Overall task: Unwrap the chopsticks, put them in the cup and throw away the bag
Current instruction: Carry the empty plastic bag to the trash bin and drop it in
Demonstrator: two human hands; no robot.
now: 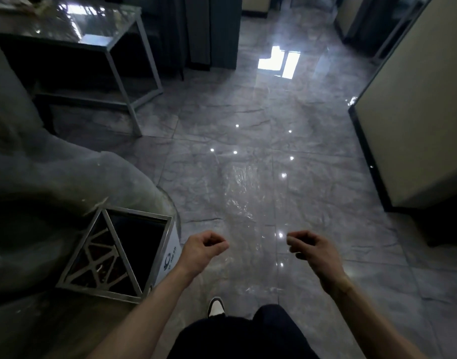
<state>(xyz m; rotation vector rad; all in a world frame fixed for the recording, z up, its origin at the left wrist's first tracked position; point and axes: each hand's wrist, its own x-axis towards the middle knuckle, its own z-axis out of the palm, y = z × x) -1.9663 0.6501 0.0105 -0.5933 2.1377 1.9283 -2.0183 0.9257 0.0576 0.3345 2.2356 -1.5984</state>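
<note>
My left hand [204,246] hangs over the grey tiled floor with its fingers curled shut and nothing in it. My right hand [310,246] is level with it, further right, fingers loosely curled and also holding nothing. A square metal-rimmed waste bin [168,252] with a lattice half-lid and a dark opening stands just left of my left hand. No chopsticks, cup or wrapper can be made out in this view.
A glass-topped table [113,45] with a metal frame stands at the back left. A grey rounded seat [74,177] fills the left side behind the bin. A beige partition wall [416,125] runs along the right. My shoe [216,307] is on the glossy floor.
</note>
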